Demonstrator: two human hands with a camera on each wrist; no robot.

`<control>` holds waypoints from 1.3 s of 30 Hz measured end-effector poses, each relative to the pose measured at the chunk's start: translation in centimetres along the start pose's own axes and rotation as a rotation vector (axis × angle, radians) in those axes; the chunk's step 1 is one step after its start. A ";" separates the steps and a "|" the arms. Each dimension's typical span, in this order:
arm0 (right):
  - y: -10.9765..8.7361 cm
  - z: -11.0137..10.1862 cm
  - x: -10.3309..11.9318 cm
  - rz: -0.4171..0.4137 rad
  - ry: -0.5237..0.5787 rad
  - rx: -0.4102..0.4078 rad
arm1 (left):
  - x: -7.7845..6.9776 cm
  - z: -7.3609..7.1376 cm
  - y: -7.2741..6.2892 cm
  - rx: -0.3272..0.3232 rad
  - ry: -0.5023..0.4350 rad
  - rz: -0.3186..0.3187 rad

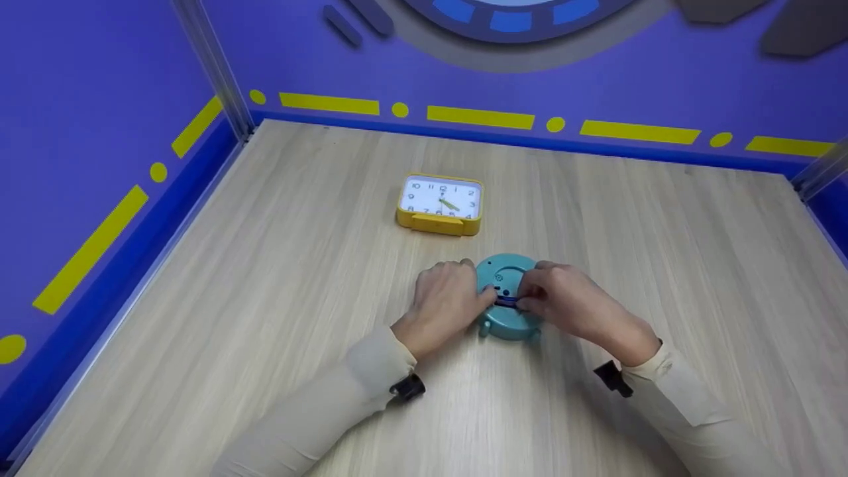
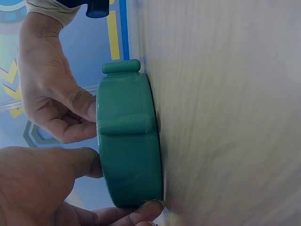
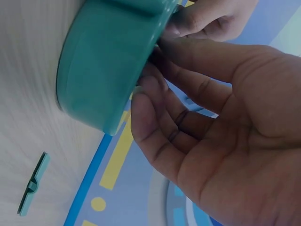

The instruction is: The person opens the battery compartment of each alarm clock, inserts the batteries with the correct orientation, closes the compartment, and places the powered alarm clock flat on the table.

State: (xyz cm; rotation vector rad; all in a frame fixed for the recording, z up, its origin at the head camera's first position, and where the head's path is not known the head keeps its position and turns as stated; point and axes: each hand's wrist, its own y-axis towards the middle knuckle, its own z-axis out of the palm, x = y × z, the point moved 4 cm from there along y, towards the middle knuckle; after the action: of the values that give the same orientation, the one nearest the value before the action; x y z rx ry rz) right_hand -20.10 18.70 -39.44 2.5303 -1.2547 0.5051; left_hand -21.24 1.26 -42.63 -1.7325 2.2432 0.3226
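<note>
A round teal alarm clock [image 1: 509, 324] lies face down on the table, its back up and small feet toward me. My left hand [image 1: 445, 296] grips its left side, thumb on the back near the battery slot and fingers at the rim, as the left wrist view also shows. A dark blue battery [image 1: 506, 300] sits at the slot in the middle of the back. My right hand [image 1: 571, 301] pinches at the battery's right end with bent fingers. In the right wrist view those fingertips are partly hidden behind the clock's edge.
A yellow rectangular alarm clock [image 1: 440, 204] lies face up beyond the teal clock. A small teal battery cover [image 3: 34, 184] lies on the wooden table [image 1: 265, 278] in the right wrist view. Blue panels [image 1: 358, 73] with yellow marks wall the table at the back and left.
</note>
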 end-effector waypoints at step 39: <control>-1.9 1.3 -2.6 0.488 -0.104 0.219 | -0.1 0.1 -0.1 -0.049 0.027 0.014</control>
State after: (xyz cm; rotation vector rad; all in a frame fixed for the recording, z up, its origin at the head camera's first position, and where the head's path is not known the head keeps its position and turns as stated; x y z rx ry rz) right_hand -19.84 21.14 -41.91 2.4339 -1.9697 0.6488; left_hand -21.10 1.30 -42.68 -1.7569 2.2854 0.3616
